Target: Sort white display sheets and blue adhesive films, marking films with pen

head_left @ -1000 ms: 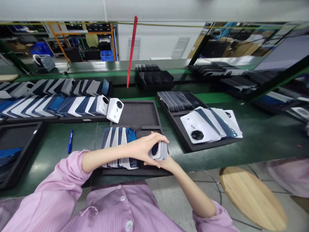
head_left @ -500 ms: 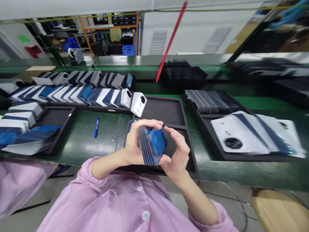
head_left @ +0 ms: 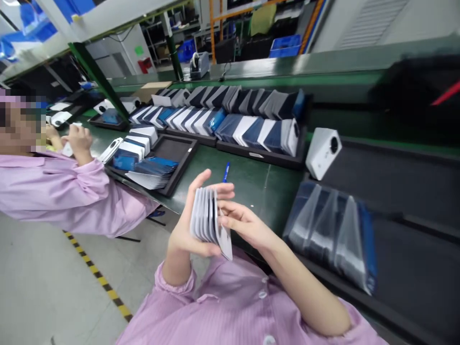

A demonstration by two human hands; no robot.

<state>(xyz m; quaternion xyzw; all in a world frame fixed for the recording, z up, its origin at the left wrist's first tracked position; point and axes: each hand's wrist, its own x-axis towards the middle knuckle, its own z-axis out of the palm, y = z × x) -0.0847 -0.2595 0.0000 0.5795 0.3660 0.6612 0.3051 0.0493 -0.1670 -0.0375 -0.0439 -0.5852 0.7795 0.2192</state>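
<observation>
My left hand point(head_left: 185, 230) is wrapped around a stack of thin phone back panels point(head_left: 203, 215), with their pale edges turned toward me. Thumb and fingers of my right hand point(head_left: 247, 223) pinch the end panel point(head_left: 224, 239), which tilts away from the stack. Both hands are in front of the bench edge, above my lap. To their right, a row of phone panels in clear film point(head_left: 327, 235), with a blue one at its end, stands in a black tray point(head_left: 409, 287). A white phone panel with a round camera opening point(head_left: 323, 153) leans at that tray's back left corner.
Long black trays point(head_left: 258, 155) packed with upright white and blue panels line the bench's back. A smaller tray point(head_left: 183, 163) holds more panels, and a blue pen point(head_left: 226, 171) lies nearby. At left sits a co-worker in a pink sleeve point(head_left: 72, 182), hands on a white piece.
The view has swung left, bringing the co-worker in. My hands have moved left from over the tray; the held stack shows pale edges instead of a blue face. My right hand now pinches its end panel.
</observation>
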